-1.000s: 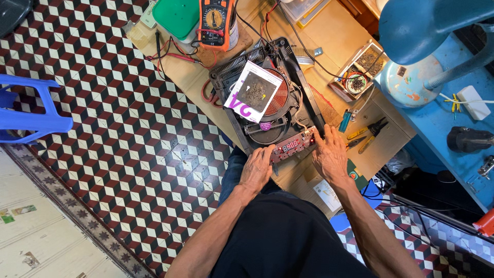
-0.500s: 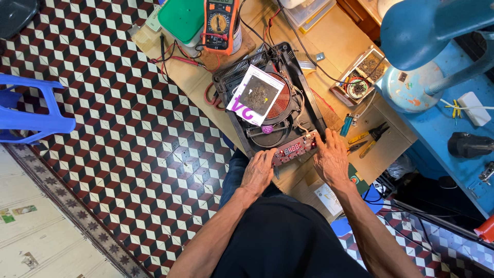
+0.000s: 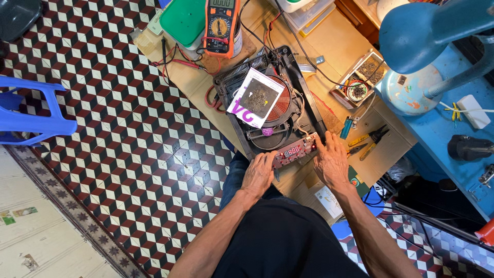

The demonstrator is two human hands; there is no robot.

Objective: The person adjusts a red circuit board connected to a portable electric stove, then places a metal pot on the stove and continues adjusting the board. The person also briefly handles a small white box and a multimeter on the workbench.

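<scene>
An opened black induction cooker (image 3: 303, 110) lies on a wooden table, its copper coil (image 3: 282, 101) exposed. A white and purple card (image 3: 256, 97) with dark bits on it rests over the coil. At the near edge sits a red control board (image 3: 295, 151) with a lit red display. My left hand (image 3: 259, 174) touches the board's left end. My right hand (image 3: 332, 162) rests on its right end, fingers spread. Neither hand lifts it.
An orange multimeter (image 3: 221, 24) with red and black leads and a green box (image 3: 182, 18) stand at the table's far end. Pliers (image 3: 368, 141), a blue lighter (image 3: 346, 127) and a parts tray (image 3: 357, 82) lie right. A blue lamp (image 3: 427, 36) overhangs; a blue stool (image 3: 31, 110) stands left.
The view has shifted slightly. Both hands stay at the control board, with the fingers adjusting a little.
</scene>
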